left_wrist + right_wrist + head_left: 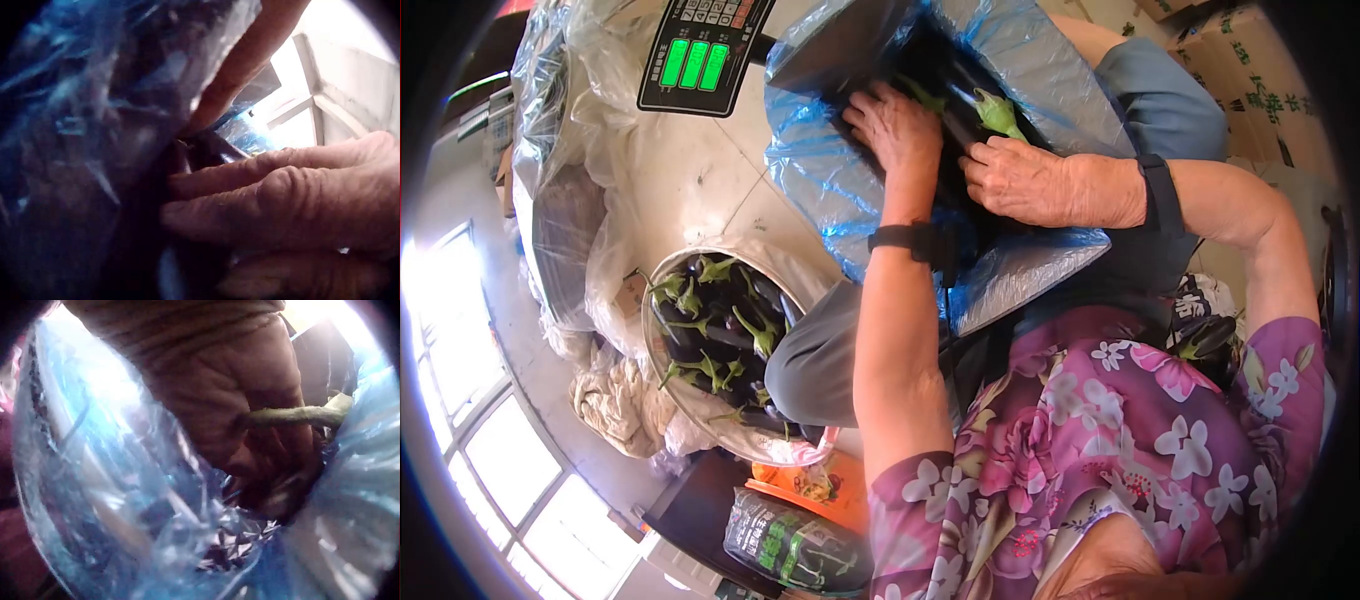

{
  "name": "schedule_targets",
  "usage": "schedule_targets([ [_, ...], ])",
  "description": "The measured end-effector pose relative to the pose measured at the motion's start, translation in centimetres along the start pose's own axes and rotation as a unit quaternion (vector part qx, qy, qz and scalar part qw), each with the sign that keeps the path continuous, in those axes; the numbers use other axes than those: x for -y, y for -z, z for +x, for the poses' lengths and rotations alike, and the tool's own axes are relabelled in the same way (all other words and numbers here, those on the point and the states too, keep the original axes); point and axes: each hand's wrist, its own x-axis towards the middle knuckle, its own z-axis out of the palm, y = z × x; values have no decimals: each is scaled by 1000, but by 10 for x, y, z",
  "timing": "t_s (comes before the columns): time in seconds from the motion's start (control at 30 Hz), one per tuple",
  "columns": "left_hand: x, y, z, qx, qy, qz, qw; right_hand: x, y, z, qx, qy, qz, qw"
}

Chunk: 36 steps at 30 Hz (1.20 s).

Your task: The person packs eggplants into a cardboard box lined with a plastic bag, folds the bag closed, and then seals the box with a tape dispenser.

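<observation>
My left hand (892, 130) reaches into a box lined with blue plastic (820, 190), its fingers lying over dark purple eggplants. In the left wrist view, the fingers (250, 200) are nearly straight against a dark, glossy surface; the thumb is hidden. Beside it, my right hand (1040, 182) has curled fingers and grips an eggplant by its stem end. A green stem (294, 417) comes out between thumb and fingers in the right wrist view. Another eggplant with a pale green cap (998, 112) lies just beyond the right hand.
A scale display (700, 60) with lit green digits stands at the upper left. Left of my knee is a plastic-lined basket (652, 345) full of eggplants. A printed bag (790, 540) lies below it. Cardboard boxes (1245, 75) stand at the upper right.
</observation>
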Motion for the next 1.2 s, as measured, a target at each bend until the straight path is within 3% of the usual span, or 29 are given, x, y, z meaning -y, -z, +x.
schedule_targets([
  [0.1,3,-5,2,-49,-17,-32,998,-3,-5,-9,-72,-7,31,997],
  [0.17,6,-9,4,-66,-26,-44,997,-3,0,-13,-67,-2,74,995],
  [0.23,5,-8,10,65,14,-26,997,-5,19,-13,-63,7,106,992],
  [0.3,4,-3,11,34,26,-84,996,-4,42,-10,64,-31,251,965],
  [0.33,4,-1,10,11,40,-140,989,-7,43,-14,64,-31,248,966],
  [0.4,25,8,22,-33,-13,-278,960,-17,39,-22,-155,-42,240,957],
  [0.5,33,54,11,-102,-34,-262,959,-28,34,-28,-203,-59,283,935],
  [0.53,36,67,11,-71,25,-375,924,-31,36,-27,-222,-67,309,922],
  [0.57,36,79,12,-36,81,-482,872,-28,41,-26,-301,-108,277,906],
  [0.6,37,89,11,-38,82,-481,872,-30,46,-27,-302,-106,277,906],
  [0.67,36,103,7,-53,55,-441,894,-33,51,-29,-199,-239,260,914],
  [0.73,31,106,5,-52,63,-450,889,-35,18,-27,-160,-223,260,926],
  [0.8,23,111,3,-189,-13,-281,941,-21,2,-23,-109,-258,165,946],
  [0.83,21,111,7,-192,-15,-284,939,-20,-2,-23,-105,-244,147,953],
  [0.9,23,116,17,-296,-72,-234,923,-18,-6,-22,-117,-237,143,954],
  [1.0,29,135,40,-305,-81,-190,930,-17,-6,-18,-194,-201,124,952],
  [1.07,34,135,51,-313,-89,-161,932,-13,-15,-11,-152,-234,96,955],
  [1.17,11,133,50,-257,-158,-185,935,-6,-19,-11,-115,-181,10,977],
  [1.2,-5,126,43,-203,-194,-245,928,-8,-17,-15,-114,-183,5,976],
])
